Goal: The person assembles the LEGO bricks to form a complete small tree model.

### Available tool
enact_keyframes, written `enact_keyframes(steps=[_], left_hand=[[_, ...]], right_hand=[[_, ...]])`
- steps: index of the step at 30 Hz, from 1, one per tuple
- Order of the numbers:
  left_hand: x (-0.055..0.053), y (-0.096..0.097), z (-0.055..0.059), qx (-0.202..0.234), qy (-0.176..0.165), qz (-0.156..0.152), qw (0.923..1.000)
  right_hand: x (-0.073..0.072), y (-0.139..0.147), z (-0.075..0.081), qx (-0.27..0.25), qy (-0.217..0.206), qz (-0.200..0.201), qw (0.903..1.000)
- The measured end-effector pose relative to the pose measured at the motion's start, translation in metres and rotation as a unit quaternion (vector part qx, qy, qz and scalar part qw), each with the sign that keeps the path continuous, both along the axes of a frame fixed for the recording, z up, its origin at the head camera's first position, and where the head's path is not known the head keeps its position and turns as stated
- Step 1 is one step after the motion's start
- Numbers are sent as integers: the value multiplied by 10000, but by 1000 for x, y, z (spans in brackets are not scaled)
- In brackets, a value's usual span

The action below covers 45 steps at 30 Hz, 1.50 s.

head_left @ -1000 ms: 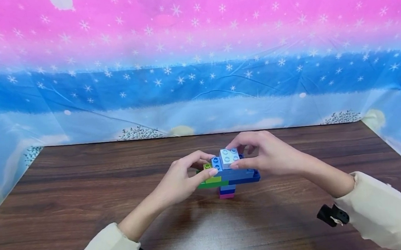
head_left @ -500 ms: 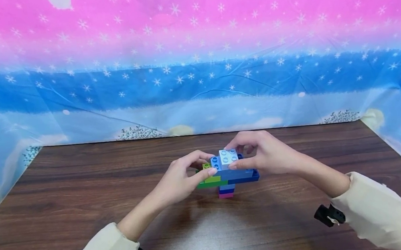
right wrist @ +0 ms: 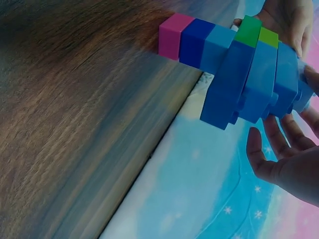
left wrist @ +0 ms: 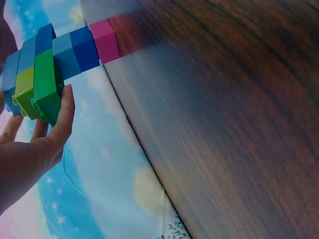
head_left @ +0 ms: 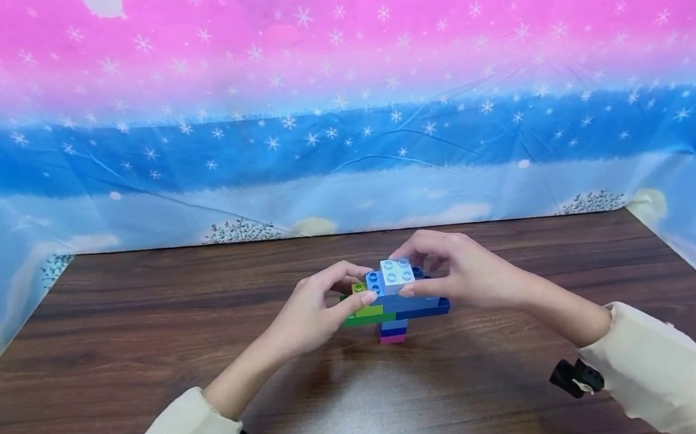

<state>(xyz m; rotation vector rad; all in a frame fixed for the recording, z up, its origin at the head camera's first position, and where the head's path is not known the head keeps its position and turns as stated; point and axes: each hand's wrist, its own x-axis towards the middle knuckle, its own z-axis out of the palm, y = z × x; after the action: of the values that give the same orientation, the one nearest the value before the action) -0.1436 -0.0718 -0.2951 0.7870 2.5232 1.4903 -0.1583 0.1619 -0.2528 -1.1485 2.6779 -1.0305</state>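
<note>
A tower of toy building bricks stands on the table, with a pink brick at its foot. Blue bricks rise from it into wider layers of a green brick, a lime brick and a dark blue brick. At the top sits a light blue brick, beside the exposed studs of a blue brick. My left hand grips the tower's left side between thumb and fingers. Around the light blue brick, my right hand has its thumb in front and fingers behind. Its far-side contact is hidden.
The dark wooden table extends around the tower. Behind it hangs a pink and blue snowflake cloth, meeting the table's far edge. Each cream sleeve has a black wrist device, such as the right one.
My right thumb has slipped slightly down the front of the light blue brick, showing more of its face. The left hand and the tower have stayed nearly still.
</note>
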Motion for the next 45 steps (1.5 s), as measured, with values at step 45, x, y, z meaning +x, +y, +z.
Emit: enact_keyframes(steps=[45], left_hand=[[-36, 5, -26, -383, -1472, 770, 9854]], right_hand=[[-34, 40, -71, -321, -2533, -487, 9656]])
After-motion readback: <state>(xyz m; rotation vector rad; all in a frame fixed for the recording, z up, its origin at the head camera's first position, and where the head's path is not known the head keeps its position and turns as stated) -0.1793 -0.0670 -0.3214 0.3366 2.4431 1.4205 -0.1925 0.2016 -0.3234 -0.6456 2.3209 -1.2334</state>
